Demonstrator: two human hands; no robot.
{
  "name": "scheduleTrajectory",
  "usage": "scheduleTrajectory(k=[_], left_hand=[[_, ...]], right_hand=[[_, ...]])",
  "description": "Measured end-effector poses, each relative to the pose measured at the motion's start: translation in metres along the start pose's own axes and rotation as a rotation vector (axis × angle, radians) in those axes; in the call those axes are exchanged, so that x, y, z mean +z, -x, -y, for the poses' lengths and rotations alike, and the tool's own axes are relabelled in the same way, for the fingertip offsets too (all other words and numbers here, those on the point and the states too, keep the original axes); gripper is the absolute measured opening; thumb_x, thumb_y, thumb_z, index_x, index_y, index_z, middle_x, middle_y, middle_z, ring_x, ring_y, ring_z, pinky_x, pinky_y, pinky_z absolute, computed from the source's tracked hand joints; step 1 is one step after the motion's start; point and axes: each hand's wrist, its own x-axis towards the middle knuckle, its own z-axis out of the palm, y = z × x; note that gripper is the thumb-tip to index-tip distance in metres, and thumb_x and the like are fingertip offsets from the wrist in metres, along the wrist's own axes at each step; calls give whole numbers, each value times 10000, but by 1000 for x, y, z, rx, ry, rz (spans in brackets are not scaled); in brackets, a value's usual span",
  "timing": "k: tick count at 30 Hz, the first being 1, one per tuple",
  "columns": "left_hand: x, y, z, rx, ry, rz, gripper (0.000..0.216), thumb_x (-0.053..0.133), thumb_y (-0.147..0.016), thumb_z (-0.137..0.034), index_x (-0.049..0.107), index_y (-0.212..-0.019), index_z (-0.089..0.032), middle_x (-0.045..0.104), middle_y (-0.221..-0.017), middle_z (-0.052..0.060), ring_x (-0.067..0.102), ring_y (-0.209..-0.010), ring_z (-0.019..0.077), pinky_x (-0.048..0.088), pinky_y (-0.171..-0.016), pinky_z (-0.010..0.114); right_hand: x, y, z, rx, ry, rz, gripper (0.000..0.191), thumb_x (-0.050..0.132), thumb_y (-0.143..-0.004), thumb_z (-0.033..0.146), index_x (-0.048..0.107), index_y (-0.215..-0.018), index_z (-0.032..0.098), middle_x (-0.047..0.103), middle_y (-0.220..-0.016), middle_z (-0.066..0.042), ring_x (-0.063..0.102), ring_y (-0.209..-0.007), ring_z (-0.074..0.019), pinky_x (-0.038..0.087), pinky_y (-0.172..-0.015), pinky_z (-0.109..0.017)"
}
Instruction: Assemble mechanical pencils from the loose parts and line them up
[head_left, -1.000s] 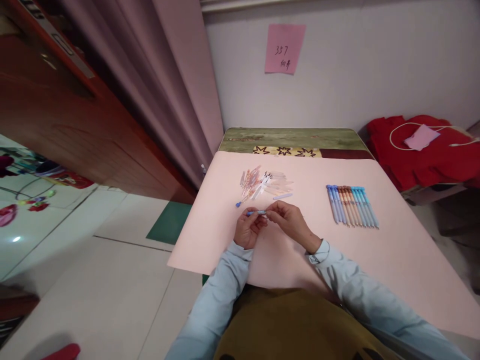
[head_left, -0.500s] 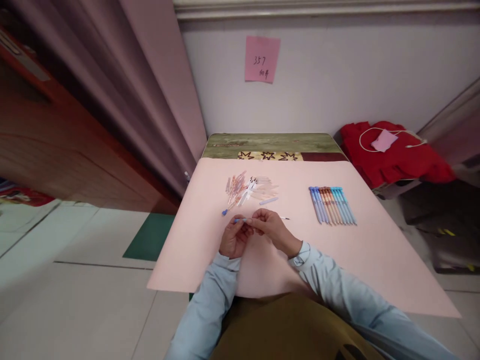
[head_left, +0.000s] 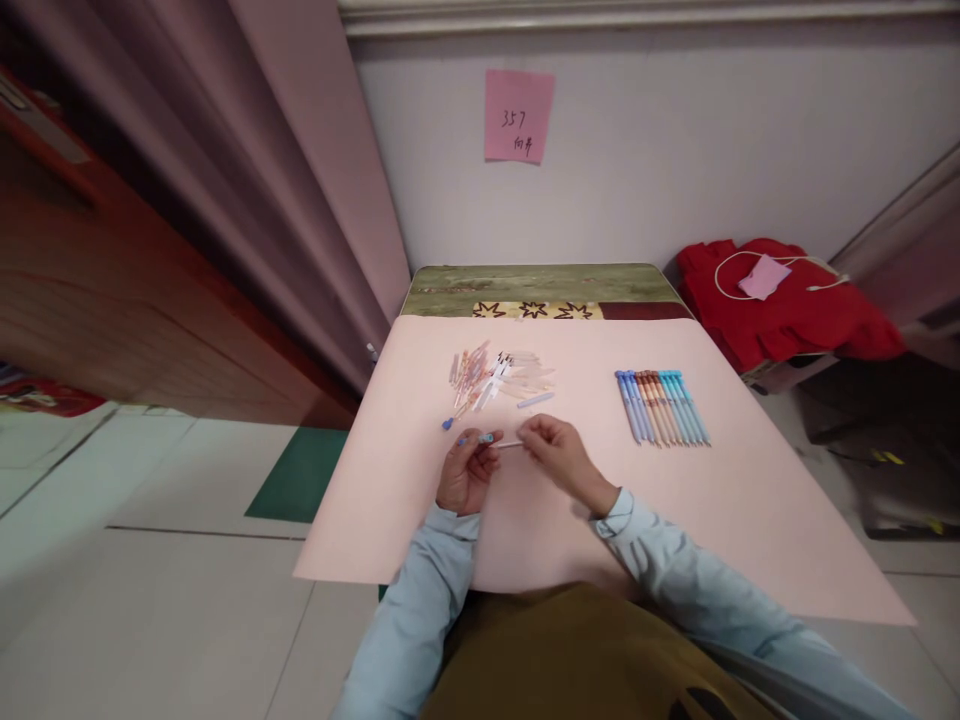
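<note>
My left hand is closed on a small blue pen part, whose light blue end sticks out past the fingers. To its right, my right hand pinches a thin pen refill. The refill lies level between the hands, and its left end is close to the left fingers; whether it touches them I cannot tell. Just beyond my left hand lies a blue pen topper. A pale lavender pen barrel rests on the table past my right fingers.
Loose pen parts and white refills form a pile at the table's back left. A row of blue, brown and turquoise pens lies at the right. Pink paper covers the table. A red cloth with a cable sits beyond it.
My right hand has drawn away to the right from my left hand. The refill, which stuck out right of my right hand, now shows between both hands.
</note>
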Motion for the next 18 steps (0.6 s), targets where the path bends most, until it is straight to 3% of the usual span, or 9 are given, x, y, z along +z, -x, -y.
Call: scheduleTrajectory(k=[4,7,13,18], left_hand=[[2,-2,-2,17,35,-70,136,700,-817,-181,582,-881,-163,739,-845,59,632,-554,78,504,-484,151],[3,-3,-1,32,76,-67,100,689,-834,-178,597,-867,-157,714,-793,34,610,-545,58,498,-487,131],[1,-5,2,54,99,-40,125,711,-839,-229,631,-889,-147,674,-737,13,581,-527,48,488,-477,128],[2,-5,2,60,70,-15,166,747,-814,-262,645,-871,-144,664,-747,13,584,-551,52,488,-486,136]], right_hand=[[-58,-10,-2,-120,289,-284,340,623,-808,519,669,-830,183,604,-647,7,483,-565,-133,360,-529,-245],[-86,-5,0,-149,505,-357,297,611,-826,468,709,-837,189,667,-724,-23,543,-616,-156,392,-585,-266],[-87,8,-11,-184,758,-302,217,589,-858,377,740,-887,223,706,-826,-24,610,-718,-173,432,-675,-280],[-76,-12,-4,-212,917,-205,215,559,-884,302,740,-983,240,710,-973,-33,629,-814,-170,434,-738,-278]])
